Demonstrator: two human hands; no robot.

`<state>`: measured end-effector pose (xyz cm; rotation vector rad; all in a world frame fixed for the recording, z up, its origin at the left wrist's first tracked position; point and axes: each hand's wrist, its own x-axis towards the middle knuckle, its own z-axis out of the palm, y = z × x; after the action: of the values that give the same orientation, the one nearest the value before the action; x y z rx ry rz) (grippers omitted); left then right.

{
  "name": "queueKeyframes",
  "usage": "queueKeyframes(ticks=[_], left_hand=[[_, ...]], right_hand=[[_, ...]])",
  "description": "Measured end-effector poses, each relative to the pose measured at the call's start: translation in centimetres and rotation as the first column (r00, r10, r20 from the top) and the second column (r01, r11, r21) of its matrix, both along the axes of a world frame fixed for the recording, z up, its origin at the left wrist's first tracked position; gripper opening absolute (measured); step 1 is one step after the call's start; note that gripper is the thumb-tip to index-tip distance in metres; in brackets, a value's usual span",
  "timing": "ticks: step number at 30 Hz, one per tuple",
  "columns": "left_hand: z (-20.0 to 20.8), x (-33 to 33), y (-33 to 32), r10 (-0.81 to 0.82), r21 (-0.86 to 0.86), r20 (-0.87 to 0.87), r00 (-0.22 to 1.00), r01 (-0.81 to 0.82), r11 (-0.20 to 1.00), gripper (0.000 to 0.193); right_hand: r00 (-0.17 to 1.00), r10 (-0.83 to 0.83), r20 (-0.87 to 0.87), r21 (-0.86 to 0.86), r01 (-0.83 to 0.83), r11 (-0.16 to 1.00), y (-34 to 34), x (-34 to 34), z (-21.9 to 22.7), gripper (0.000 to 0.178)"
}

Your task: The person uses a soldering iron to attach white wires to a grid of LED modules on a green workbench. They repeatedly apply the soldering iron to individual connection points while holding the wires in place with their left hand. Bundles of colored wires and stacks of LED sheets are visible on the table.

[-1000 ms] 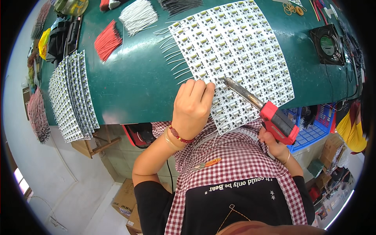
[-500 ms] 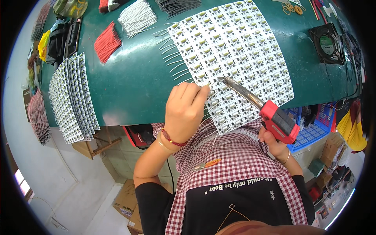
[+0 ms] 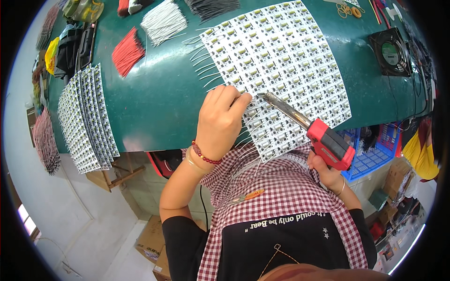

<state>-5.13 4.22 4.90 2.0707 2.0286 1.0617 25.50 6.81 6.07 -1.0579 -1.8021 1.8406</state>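
A large sheet of small white circuit boards (image 3: 290,61) lies on the green table, overhanging its near edge. White wires (image 3: 209,76) stick out along the sheet's left side. My left hand (image 3: 219,119) is closed in a pinch at that side, thumb and forefinger among the wires, seemingly on one white wire that the fingertips largely hide. My right hand (image 3: 324,172) grips a red-and-black soldering gun (image 3: 330,145) from below, most of its fingers hidden behind the handle. The gun's metal tip points left and rests over the boards just right of my left fingertips.
Bundles of red wires (image 3: 128,51), white wires (image 3: 164,22) and black wires (image 3: 213,7) lie at the back. Stacked board sheets (image 3: 86,119) stand at the left. A black fan (image 3: 390,51) is on the right, with a blue crate (image 3: 375,154) below the table edge.
My left hand has shifted slightly away from me along the sheet's left side. The soldering gun has moved a little left, its tip closer to my left fingertips.
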Motion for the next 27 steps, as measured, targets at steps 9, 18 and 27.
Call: queueKeyframes(ticks=[9,18,27], left_hand=[[0.5,0.0,0.2,-0.026,-0.043,0.004,1.000,0.026,0.999,0.024],[0.5,0.1,0.2,-0.021,-0.073,-0.011,1.000,0.020,0.997,0.020],[0.4,-0.2,0.3,-0.026,-0.089,-0.022,0.999,0.024,0.996,0.019]], right_hand=[[0.980,-0.002,0.197,0.111,-0.021,0.994,0.1,0.6,-0.7,0.019],[0.973,-0.004,0.232,0.104,-0.020,0.994,-0.3,0.9,-0.5,0.025],[0.998,-0.009,0.057,0.039,0.006,0.999,-0.1,-0.2,0.7,0.025]])
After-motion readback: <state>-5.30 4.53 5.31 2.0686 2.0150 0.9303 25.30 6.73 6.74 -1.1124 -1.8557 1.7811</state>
